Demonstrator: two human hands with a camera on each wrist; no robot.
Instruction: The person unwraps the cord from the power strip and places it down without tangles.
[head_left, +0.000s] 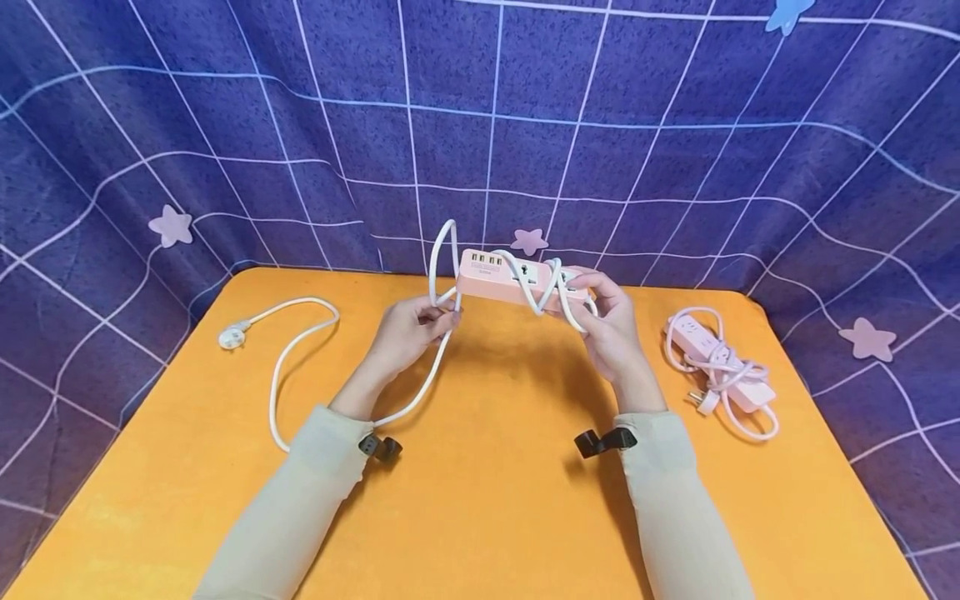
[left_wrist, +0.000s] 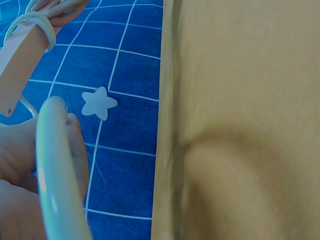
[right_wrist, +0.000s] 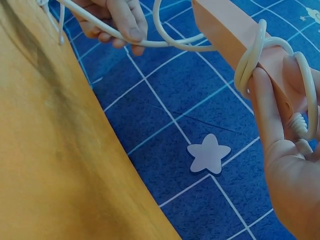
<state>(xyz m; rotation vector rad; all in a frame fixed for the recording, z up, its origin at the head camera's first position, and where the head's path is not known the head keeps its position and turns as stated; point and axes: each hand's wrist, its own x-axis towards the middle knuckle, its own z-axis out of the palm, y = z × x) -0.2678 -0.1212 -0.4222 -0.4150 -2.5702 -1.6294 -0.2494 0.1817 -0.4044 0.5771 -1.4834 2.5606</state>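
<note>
A pink power strip (head_left: 487, 287) with several USB ports and sockets is held up above the far part of the table. My right hand (head_left: 613, 329) grips its right end, thumb and fingers around the body. White cord (head_left: 557, 279) loops around the strip near that end. Beside the left end, my left hand (head_left: 415, 333) pinches the cord between thumb and fingers, and a loop of it rises above the hand. From there the cord runs down past the left sleeve to a white plug (head_left: 232, 337) lying on the table at the left.
A second power strip (head_left: 701, 342), pale pink and wrapped in its own cord, lies on the right of the orange table (head_left: 487, 500). Behind the table hangs a blue grid curtain (head_left: 450, 150) with star shapes. Each wrist wears a black camera strap (head_left: 607, 442).
</note>
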